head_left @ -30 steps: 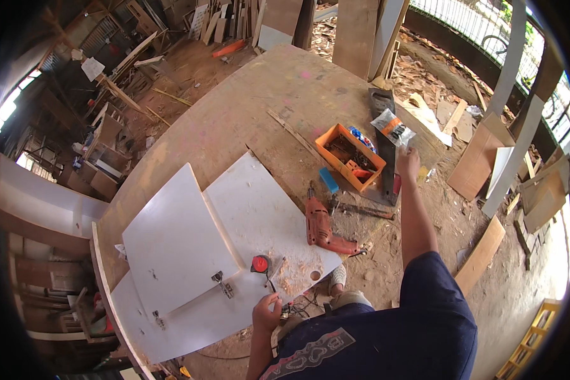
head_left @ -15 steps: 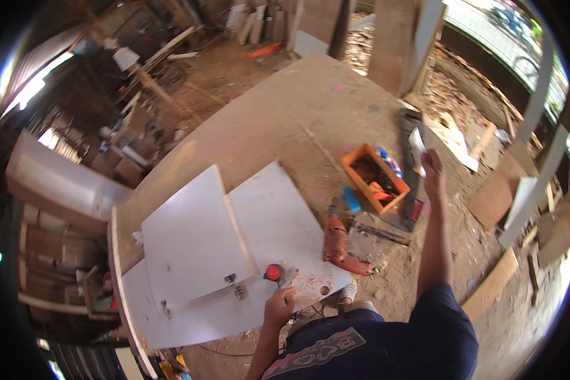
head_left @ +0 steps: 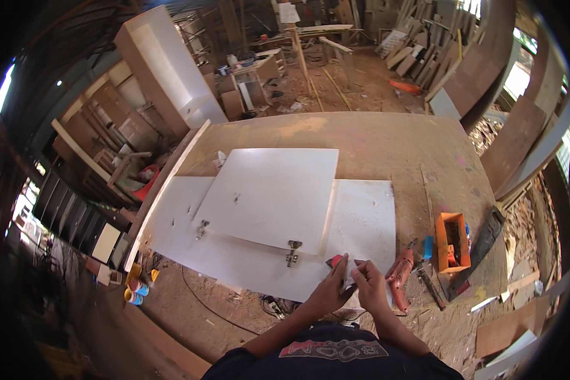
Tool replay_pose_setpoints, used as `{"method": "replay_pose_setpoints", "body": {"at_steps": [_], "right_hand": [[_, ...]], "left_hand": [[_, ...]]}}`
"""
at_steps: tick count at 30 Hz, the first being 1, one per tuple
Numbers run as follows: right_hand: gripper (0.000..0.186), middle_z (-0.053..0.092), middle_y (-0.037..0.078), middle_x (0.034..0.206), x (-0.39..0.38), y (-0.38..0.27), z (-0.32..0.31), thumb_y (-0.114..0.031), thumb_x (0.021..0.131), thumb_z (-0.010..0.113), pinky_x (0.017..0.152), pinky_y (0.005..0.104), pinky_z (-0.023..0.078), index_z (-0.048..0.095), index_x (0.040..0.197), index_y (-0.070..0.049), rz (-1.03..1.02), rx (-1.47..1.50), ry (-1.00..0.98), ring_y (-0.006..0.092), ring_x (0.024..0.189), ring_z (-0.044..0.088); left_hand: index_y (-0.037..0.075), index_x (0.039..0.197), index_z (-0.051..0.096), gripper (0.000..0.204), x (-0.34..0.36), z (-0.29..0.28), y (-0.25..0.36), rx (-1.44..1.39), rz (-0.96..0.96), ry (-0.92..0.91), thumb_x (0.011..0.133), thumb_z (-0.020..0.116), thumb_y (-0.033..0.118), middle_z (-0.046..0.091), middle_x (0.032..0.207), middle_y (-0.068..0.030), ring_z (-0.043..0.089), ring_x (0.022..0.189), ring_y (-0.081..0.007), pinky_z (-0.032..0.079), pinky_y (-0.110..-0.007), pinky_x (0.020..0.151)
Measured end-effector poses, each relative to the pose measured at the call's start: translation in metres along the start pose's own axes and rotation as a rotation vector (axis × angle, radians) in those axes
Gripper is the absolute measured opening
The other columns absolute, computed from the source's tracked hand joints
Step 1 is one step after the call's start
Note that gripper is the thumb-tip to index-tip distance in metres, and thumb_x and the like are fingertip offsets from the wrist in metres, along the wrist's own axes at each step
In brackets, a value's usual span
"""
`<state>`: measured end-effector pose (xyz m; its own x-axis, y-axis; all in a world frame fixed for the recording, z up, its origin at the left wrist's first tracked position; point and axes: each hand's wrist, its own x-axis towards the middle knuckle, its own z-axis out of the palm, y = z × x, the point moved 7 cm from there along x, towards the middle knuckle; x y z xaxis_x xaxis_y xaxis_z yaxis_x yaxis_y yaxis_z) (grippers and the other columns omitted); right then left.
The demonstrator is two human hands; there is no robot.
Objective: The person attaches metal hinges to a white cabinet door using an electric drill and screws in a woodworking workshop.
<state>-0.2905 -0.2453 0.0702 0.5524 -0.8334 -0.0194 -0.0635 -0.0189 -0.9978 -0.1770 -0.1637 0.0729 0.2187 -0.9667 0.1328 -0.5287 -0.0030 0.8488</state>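
Observation:
My left hand (head_left: 332,288) and my right hand (head_left: 370,285) meet over the lower white board (head_left: 367,209). My right fingers pinch a small clear packet (head_left: 352,278), partly hidden. What my closed left fingers hold is unclear. A red tape measure (head_left: 334,259) shows just behind them. On the board lies an upper white panel (head_left: 272,190) with two metal hinges (head_left: 292,253) along its near edge. An orange drill (head_left: 400,282) lies right of my hands, beside a dark metal bar (head_left: 434,288), a blue block (head_left: 428,247) and an orange box (head_left: 453,221) of small items.
The wooden bench (head_left: 411,145) carries a dark saw (head_left: 481,247) at its right. A tall white cabinet (head_left: 171,82) stands back left, near a red tub (head_left: 147,183). Cans (head_left: 136,288) and a cable (head_left: 202,304) are at lower left; scrap boards (head_left: 506,335) lie right.
My right hand has left the saw area with the packet and come down-left beside my left hand. The view has swung leftward, showing more of the cabinet side.

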Motion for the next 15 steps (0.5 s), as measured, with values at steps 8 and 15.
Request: {"method": "replay_pose_setpoints", "body": {"at_steps": [8, 15], "right_hand": [[0.027, 0.068, 0.017, 0.127, -0.011, -0.039, 0.106, -0.013, 0.102, 0.068, 0.085, 0.0330, 0.056, 0.064, 0.124, 0.001, -0.236, -0.154, -0.241, 0.0176, 0.097, 0.069], [0.057, 0.071, 0.013, 0.102, -0.031, -0.051, 0.162, -0.022, 0.086, 0.091, 0.076, 0.0325, 0.060, 0.065, 0.131, 0.003, -0.255, -0.269, -0.166, 0.0178, 0.088, 0.072]], "left_hand": [[0.001, 0.166, 0.029, 0.061, -0.070, -0.042, -0.084, -0.663, -0.263, 0.140, 0.114, 0.051, 0.023, 0.055, 0.153, -0.0241, 0.058, 0.139, -0.0296, 0.046, -0.042, 0.115], [-0.003, 0.160, 0.039, 0.058, -0.116, -0.088, -0.080, -0.941, -0.264, 0.178, 0.120, 0.029, 0.037, 0.056, 0.151, -0.0151, 0.051, 0.142, -0.0232, 0.037, -0.036, 0.122]]}}
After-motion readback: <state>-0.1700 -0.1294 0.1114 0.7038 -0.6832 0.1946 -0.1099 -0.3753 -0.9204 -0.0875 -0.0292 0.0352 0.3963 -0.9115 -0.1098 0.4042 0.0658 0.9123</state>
